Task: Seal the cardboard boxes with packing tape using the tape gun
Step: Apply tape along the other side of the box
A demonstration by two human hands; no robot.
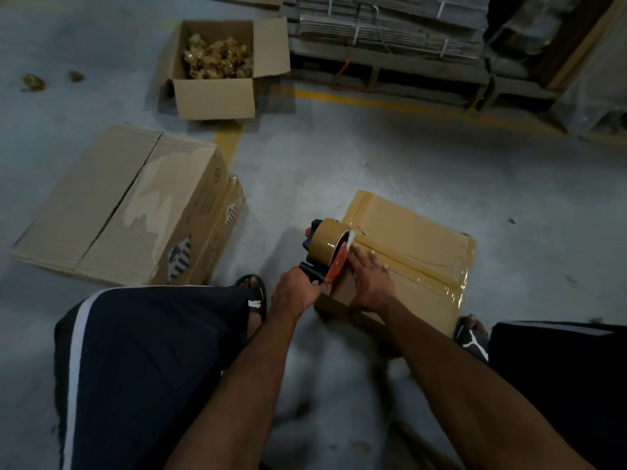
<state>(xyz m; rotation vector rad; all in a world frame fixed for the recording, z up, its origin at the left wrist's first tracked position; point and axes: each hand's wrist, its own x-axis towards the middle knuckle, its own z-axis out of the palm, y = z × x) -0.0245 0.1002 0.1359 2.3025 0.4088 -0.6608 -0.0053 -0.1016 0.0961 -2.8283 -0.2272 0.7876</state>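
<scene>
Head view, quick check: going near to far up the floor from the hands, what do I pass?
Left hand gripping the tape gun → taped box under the flat right hand → yellow floor line → open box of golden items → pallet of flat cardboard.

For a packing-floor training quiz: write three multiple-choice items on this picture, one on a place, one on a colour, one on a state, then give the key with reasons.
1. Where does the open box stand?
A. on the pallet
B. on the floor beyond the box being taped
C. on the person's lap

2. What colour is the tape roll on the tape gun?
A. brown
B. clear blue
C. white

3. What is the right hand doing?
A. gripping the gun's handle
B. hanging idle
C. pressing flat on the box being taped

Key: 1 B, it sits on the grey floor with its flaps up. 2 A, the roll is glossy brown. 3 C, its fingers lie straight on the top while the left hand grips the handle.
</scene>
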